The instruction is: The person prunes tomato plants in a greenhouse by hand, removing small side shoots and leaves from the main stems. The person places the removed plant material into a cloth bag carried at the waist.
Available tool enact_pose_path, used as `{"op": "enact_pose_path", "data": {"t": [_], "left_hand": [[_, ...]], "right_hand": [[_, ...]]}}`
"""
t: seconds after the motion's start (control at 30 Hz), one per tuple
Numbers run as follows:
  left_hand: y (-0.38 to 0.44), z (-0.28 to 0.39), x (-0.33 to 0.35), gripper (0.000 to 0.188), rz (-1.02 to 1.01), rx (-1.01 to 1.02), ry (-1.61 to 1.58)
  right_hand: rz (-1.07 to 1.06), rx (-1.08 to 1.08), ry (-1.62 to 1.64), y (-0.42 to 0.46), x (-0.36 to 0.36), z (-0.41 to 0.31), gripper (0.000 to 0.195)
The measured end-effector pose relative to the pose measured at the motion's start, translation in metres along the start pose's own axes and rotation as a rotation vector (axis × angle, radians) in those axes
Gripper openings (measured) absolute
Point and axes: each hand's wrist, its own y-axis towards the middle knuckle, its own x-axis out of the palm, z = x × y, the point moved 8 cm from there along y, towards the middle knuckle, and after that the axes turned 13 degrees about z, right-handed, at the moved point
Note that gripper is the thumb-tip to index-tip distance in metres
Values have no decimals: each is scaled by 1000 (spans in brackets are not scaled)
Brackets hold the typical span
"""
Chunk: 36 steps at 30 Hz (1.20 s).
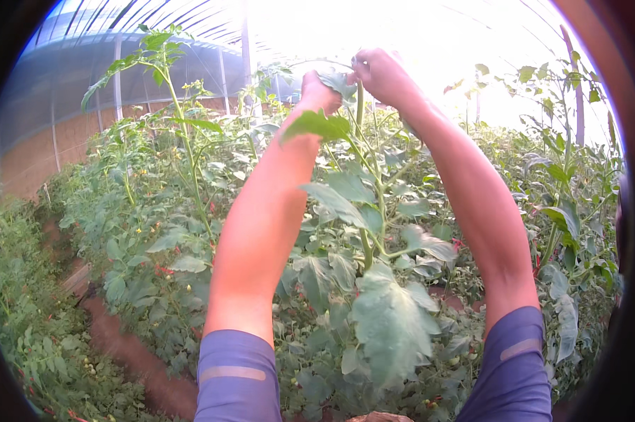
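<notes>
Both arms reach up over a tall tomato plant (380,205) with broad green leaves. My left hand (320,94) is raised at the plant's top, beside a curled leaf (340,83); its fingers are partly hidden. Close by on the right, my right hand (376,71) is bent over the top of the green stem (360,103), thumb and fingertips near each other. Glare washes out what lies between the fingers. A large leaf (394,322) hangs lower on the plant, below the hands.
Dense tomato plants (154,221) surround the arms, several with red ties low on their stems. A bare soil path (133,343) runs at lower left. Greenhouse posts (118,79) and a plastic sheet wall (191,71) stand behind; another tall plant (565,174) rises on the right.
</notes>
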Motion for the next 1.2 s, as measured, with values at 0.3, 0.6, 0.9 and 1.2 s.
{"op": "enact_pose_path", "data": {"t": [0.3,0.6,0.9,1.2], "left_hand": [[-11,2,27,42,-183,89,-371],[1,-8,23,39,-202,2,-379],[-3,-16,35,36,-354,-80,-530],[3,-29,58,43,-474,-137,-538]], "right_hand": [[50,307,-160,2,-11,-26,29],[70,360,73,-11,-8,-14,38],[298,259,43,0,-96,-19,36],[204,-79,-247,122,-90,-63,21]]}}
